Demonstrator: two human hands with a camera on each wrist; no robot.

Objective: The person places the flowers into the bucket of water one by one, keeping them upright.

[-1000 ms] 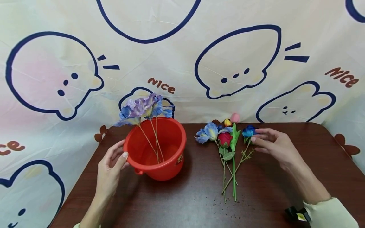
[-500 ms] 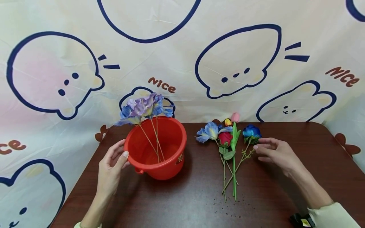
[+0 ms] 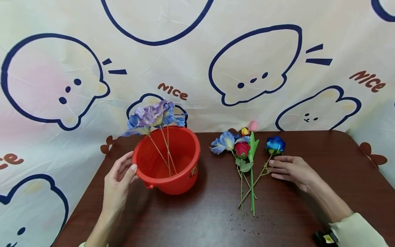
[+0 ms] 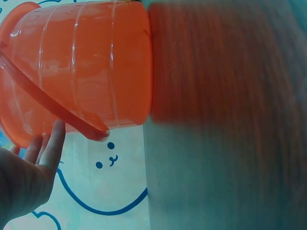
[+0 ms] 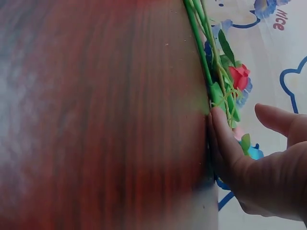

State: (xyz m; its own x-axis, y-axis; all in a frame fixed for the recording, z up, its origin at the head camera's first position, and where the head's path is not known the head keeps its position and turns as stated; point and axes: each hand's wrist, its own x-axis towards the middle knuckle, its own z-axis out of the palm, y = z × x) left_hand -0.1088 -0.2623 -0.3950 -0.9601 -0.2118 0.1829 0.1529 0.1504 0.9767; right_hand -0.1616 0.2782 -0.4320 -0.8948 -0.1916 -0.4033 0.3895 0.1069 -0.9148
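Note:
In the head view, my left hand [image 3: 115,181] touches the left side of a red bucket [image 3: 177,185], thumb and fingers against its outside near the rim. The left wrist view shows fairly straight fingers [image 4: 53,143] beside the bucket's handle [image 4: 53,105]. Several purple-blue artificial irises [image 3: 154,116] stand in the bucket, leaning left. My right hand [image 3: 296,171] is beside the stem of a blue rose [image 3: 275,144] lying on the table; thumb and fingers are apart in the right wrist view. Contact with the stem cannot be told.
Left of the blue rose lie a red rose [image 3: 242,149], a blue iris [image 3: 227,141], a pink tulip [image 3: 253,126] and a yellow-orange flower [image 3: 245,131], stems crossed. Dark specks dot the brown table [image 3: 210,226]. A cartoon-print cloth [image 3: 191,68] hangs behind.
My right hand has moved from the blue rose's head down toward its stem, leaving the bloom uncovered. The left hand stays at the bucket, and the flowers in it look unchanged.

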